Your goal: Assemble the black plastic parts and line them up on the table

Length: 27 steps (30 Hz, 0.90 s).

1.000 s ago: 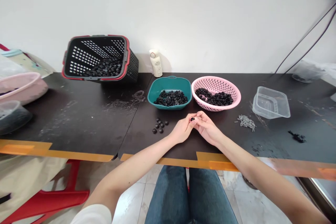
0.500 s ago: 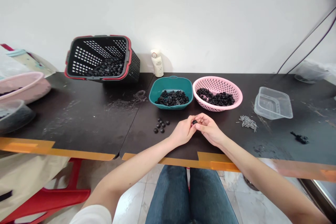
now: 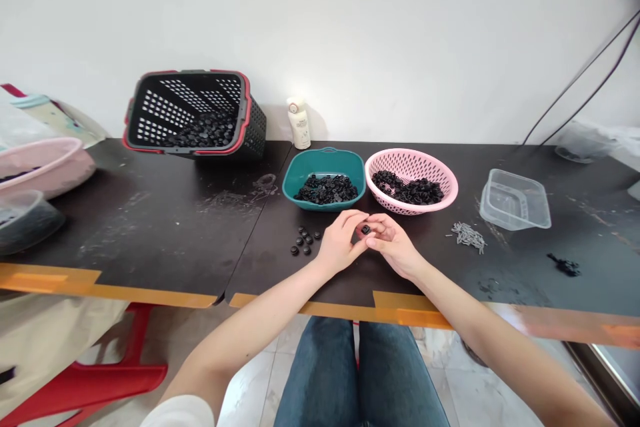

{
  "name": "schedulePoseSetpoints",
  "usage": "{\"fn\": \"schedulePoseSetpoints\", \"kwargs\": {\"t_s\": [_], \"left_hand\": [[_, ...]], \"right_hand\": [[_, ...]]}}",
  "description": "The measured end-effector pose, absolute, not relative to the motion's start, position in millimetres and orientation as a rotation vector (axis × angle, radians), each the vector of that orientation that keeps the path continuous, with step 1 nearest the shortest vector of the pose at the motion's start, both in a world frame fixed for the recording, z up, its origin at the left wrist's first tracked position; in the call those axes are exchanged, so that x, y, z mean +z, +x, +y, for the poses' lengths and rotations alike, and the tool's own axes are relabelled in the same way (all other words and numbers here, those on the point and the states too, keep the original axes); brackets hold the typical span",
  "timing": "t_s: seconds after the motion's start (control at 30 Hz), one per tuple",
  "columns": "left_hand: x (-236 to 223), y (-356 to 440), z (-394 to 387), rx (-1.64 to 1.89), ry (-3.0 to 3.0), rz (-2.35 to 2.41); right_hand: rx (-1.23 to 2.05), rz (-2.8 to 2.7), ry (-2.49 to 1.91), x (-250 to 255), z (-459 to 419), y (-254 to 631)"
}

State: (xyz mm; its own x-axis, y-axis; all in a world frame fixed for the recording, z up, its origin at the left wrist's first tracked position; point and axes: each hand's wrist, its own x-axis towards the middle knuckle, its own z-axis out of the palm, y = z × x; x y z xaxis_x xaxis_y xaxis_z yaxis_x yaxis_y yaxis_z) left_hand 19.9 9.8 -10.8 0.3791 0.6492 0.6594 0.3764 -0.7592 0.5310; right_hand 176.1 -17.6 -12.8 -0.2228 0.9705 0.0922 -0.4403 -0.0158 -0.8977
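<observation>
A small black plastic part (image 3: pixel 366 229) is pinched between my hands above the table's front half. My left hand (image 3: pixel 341 241) curls round it from the left, fingers and thumb closed at its edge. From the other side my right hand (image 3: pixel 395 247) grips it with fingertips and thumb, partly covering it. Several round black pieces (image 3: pixel 307 240) lie on the table just left of my left hand. Behind my hands stand a teal basin (image 3: pixel 325 154) with small black parts and a pink perforated basket (image 3: pixel 435 167) with black ring-like parts.
Grey pins (image 3: pixel 469 236) lie in a pile at the right, near a clear plastic box (image 3: pixel 515 203) and a black clump (image 3: pixel 565 265). A black crate (image 3: pixel 257 123) and a white bottle (image 3: pixel 300 125) stand at the back. Orange tape (image 3: pixel 400 307) runs along the front edge.
The black part has been turned between my fingers and now shows a squarer side. My left fingers have lifted and spread a little around it; the view has shifted slightly.
</observation>
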Motion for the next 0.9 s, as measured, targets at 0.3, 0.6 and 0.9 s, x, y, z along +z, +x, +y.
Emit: {"fn": "schedulePoseSetpoints", "kwargs": {"t_s": [0.3, 0.6, 0.9], "left_hand": [[5.9, 8.3, 9.5, 1.289, 2.672, 1.005], [7.1, -36.4, -8.7, 0.53, 2.938, 1.171], [13.6, -78.6, -3.5, 0.43, 3.155, 1.071]], "right_hand": [[1.474, -1.045, -0.811, -11.3, -16.8, 179.2], [1.413, -1.015, -0.999, -14.9, -14.6, 182.3], [1.405, -1.004, -1.054, -20.5, -12.3, 182.0]]}}
